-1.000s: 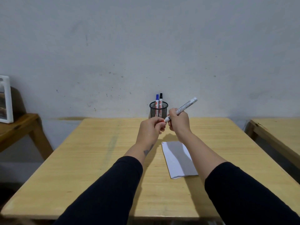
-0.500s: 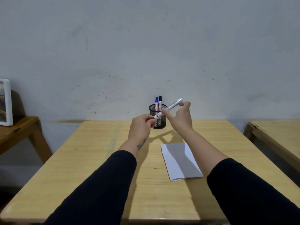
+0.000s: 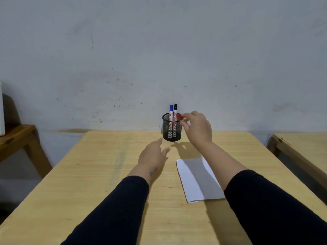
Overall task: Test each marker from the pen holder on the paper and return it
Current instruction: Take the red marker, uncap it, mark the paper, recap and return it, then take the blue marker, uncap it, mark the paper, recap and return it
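Observation:
A black mesh pen holder [image 3: 177,133] stands at the far edge of the wooden table [image 3: 99,174], against the wall. A blue-capped marker [image 3: 171,111] and a black-capped marker [image 3: 175,110] stand upright in it. My right hand [image 3: 198,129] is at the holder's right rim, its fingertips pinching a red-capped marker [image 3: 180,117]; only the red cap shows, and the body is hidden behind the mesh and my fingers. My left hand [image 3: 151,155] hovers low over the table in front of the holder, fingers apart, holding nothing. A folded white paper [image 3: 194,183] lies under my right forearm.
A wooden side table [image 3: 17,137] stands to the left with a white object [image 3: 1,112] on it at the frame edge. A second wooden table [image 3: 300,144] stands to the right, across a narrow gap. A grey wall rises right behind the holder.
My right hand carried the marker forward from in front of me to the holder's rim. My left hand let go of the marker's end, dropped toward the table and opened.

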`<state>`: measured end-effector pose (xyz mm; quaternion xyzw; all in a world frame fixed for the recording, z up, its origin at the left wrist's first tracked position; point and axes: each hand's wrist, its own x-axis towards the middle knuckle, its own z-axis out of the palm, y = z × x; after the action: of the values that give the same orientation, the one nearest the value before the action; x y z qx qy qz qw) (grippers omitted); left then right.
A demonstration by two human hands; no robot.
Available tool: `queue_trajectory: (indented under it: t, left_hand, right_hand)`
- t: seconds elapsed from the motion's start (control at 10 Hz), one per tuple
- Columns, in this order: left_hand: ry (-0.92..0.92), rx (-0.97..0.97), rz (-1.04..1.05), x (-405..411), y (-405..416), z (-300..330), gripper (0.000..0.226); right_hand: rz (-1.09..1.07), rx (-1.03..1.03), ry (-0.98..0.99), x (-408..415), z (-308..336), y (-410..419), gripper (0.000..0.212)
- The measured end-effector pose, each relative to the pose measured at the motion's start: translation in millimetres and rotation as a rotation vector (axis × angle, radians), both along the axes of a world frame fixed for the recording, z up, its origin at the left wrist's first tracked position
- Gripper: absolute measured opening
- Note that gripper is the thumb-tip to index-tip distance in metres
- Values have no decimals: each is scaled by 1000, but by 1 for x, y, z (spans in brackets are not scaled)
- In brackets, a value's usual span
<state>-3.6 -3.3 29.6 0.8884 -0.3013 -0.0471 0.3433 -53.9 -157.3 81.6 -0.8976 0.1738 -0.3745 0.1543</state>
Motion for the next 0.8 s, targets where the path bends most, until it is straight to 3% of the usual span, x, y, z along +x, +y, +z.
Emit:
queue_trajectory:
  t: [0.1,0.2,0.3,0.6,0.8]
  left_hand:
    - [-80,350,-55,8,7,-31,64]
    - [-178,410,-82,11,9,-48,65]
    - [-204,378,-63,16,8,-53,65]
    - [-207,344,-42,17,7,-55,67]
    - [-204,342,-42,18,7,-55,67]
  right_hand:
    - [43,275,-193,19,27,-11,26]
    - [41,362,-300,42,51,-22,27]
    - [41,400,-290,64,58,-29,26]
    - [-57,567,20,100,2,-44,29]
    - [-154,527,2,109,-9,-42,34]
